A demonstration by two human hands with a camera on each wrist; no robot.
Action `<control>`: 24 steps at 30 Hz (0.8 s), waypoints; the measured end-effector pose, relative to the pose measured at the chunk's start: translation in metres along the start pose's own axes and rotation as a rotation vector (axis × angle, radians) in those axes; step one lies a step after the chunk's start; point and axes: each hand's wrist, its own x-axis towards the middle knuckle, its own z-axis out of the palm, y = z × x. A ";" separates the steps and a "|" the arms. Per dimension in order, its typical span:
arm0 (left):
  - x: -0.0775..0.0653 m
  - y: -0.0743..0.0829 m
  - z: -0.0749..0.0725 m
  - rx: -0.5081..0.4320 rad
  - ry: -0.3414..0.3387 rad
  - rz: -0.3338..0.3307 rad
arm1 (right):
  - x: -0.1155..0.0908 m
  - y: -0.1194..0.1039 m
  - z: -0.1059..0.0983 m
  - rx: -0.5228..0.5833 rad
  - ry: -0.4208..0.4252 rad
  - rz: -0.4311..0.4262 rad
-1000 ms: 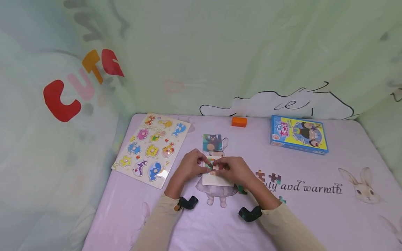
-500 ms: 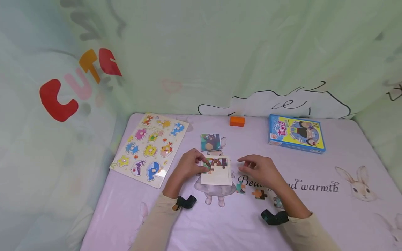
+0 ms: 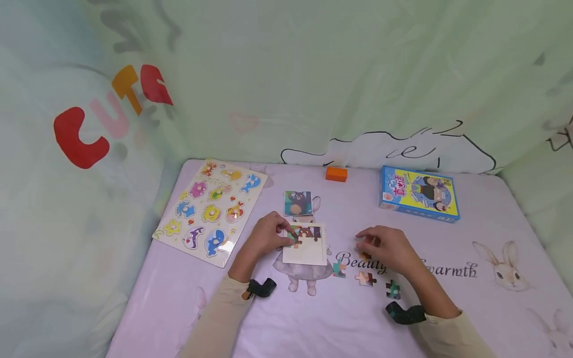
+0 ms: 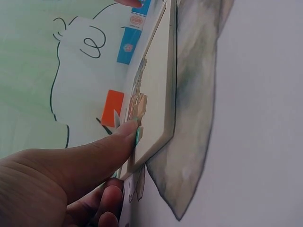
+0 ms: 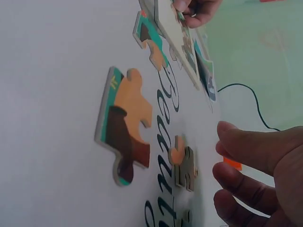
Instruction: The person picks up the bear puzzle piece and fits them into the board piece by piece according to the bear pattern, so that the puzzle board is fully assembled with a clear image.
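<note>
My left hand [image 3: 267, 234] holds the left edge of a small wooden puzzle board [image 3: 309, 256]. In the left wrist view, the thumb [image 4: 102, 149] lies on top at its edge and the other fingers are curled low beside it. Pieces showing a brown bear's head [image 3: 305, 232] fill the board's upper part; the lower right is bare wood. My right hand [image 3: 388, 247] hovers over loose jigsaw pieces, its thumb and fingers apart with nothing between them. Under its fingertips is a partly hidden piece [image 3: 365, 256]. Nearer me lie a teal piece [image 3: 338, 269], a brown-and-peach piece [image 3: 366, 279] and a green piece [image 3: 393, 289].
A bear picture card [image 3: 297, 203] lies just beyond the board. To the left is a large sea-animal peg puzzle [image 3: 212, 214]. An orange block [image 3: 336, 174] and a blue-and-yellow box [image 3: 420, 194] stand near the back edge of the cloth-covered table [image 3: 447, 318].
My right hand has left the board and moved right, above the loose pieces. That uncovers the board's top row. The left hand stays at the board's left edge.
</note>
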 end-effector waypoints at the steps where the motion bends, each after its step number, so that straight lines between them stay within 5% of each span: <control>1: 0.000 0.000 -0.001 0.002 0.000 -0.001 | 0.000 0.000 0.000 0.000 -0.004 0.001; 24: 0.002 -0.005 0.001 0.024 0.010 0.005 | 0.002 0.017 0.000 -0.056 -0.087 0.049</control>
